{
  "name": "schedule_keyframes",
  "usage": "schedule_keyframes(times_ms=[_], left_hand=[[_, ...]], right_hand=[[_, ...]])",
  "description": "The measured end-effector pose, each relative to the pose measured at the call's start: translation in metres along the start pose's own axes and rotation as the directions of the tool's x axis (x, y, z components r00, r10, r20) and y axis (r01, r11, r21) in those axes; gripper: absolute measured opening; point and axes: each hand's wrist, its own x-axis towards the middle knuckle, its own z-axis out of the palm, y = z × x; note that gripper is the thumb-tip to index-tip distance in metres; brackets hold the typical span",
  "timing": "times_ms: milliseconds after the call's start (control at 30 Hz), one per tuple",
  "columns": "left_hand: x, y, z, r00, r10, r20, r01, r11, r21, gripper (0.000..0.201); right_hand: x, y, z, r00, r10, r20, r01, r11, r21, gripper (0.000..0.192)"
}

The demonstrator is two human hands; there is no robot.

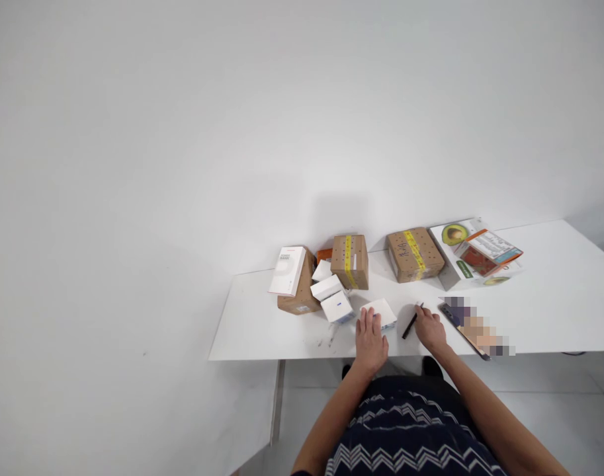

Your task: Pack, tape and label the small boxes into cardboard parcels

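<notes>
Pen (409, 325) in right hand (431, 328), seemingly

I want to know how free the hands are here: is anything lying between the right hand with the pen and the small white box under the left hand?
Nothing visible does. The right hand holds the pen; bare table separates it from the small white box that the left hand touches.
</notes>
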Motion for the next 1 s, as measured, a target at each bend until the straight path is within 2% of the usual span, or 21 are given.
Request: schedule_keyframes(times_ms=[100,200,267,333,400,433,533,600,700,767,833,900,933,1000], left_hand=[[-0.001,0.000,-0.001,1.000,-0.003,0.011,0.003,1.000,0.009,0.060],[-0.001,0.000,-0.002,1.000,-0.006,0.019,0.006,1.000,0.015,0.061],[-0.001,0.001,-0.003,1.000,-0.006,0.022,0.006,1.000,0.020,0.061],[-0.001,0.001,-0.003,1.000,-0.008,0.027,0.008,1.000,0.018,0.061],[-0.001,0.001,-0.003,0.999,-0.014,0.033,0.014,1.000,0.010,0.061],[-0.001,0.001,-0.003,0.999,-0.017,0.035,0.017,1.000,0.006,0.061],[0.000,0.002,-0.002,0.999,-0.015,0.032,0.015,1.000,0.002,0.061],[0.000,0.002,-0.002,1.000,-0.014,0.026,0.014,1.000,0.005,0.061],[0.000,0.002,-0.002,1.000,-0.019,0.020,0.019,1.000,0.011,0.060],[0.000,0.002,-0.002,1.000,-0.019,0.017,0.019,1.000,0.012,0.061],[-0.001,0.002,-0.002,1.000,-0.017,0.016,0.017,1.000,0.013,0.061],[-0.001,0.002,-0.002,1.000,-0.014,0.015,0.014,1.000,0.016,0.061],[-0.001,0.001,-0.002,1.000,-0.013,0.016,0.013,1.000,0.017,0.061],[-0.001,0.001,-0.001,1.000,-0.017,0.018,0.016,1.000,0.015,0.061]], right_hand=[[0.000,0.002,-0.001,1.000,-0.005,-0.007,0.005,1.000,-0.025,0.050],[0.000,0.014,-0.010,0.991,0.023,-0.133,-0.029,0.999,-0.045,0.050],[-0.002,0.032,-0.017,0.967,0.084,-0.242,-0.105,0.992,-0.074,0.052],[-0.004,0.056,-0.023,0.934,0.192,-0.302,-0.226,0.971,-0.083,0.058],[-0.006,0.080,-0.029,0.913,0.323,-0.248,-0.347,0.936,-0.058,0.067],[-0.006,0.090,-0.032,0.914,0.365,-0.176,-0.377,0.925,-0.044,0.070],[-0.010,0.107,-0.037,0.938,0.345,-0.004,-0.345,0.938,-0.034,0.069],[-0.013,0.106,-0.039,0.954,0.301,-0.003,-0.301,0.952,-0.059,0.065],[-0.017,0.094,-0.039,0.948,0.314,-0.055,-0.317,0.946,-0.066,0.063],[-0.018,0.086,-0.038,0.937,0.345,-0.059,-0.345,0.938,0.000,0.064],[-0.018,0.078,-0.039,0.923,0.383,-0.013,-0.378,0.914,0.146,0.066],[-0.017,0.068,-0.042,0.907,0.417,0.063,-0.406,0.823,0.397,0.064],[-0.017,0.062,-0.046,0.900,0.422,0.106,-0.407,0.731,0.548,0.063],[-0.016,0.046,-0.057,0.895,0.398,0.203,-0.382,0.447,0.809,0.059]])
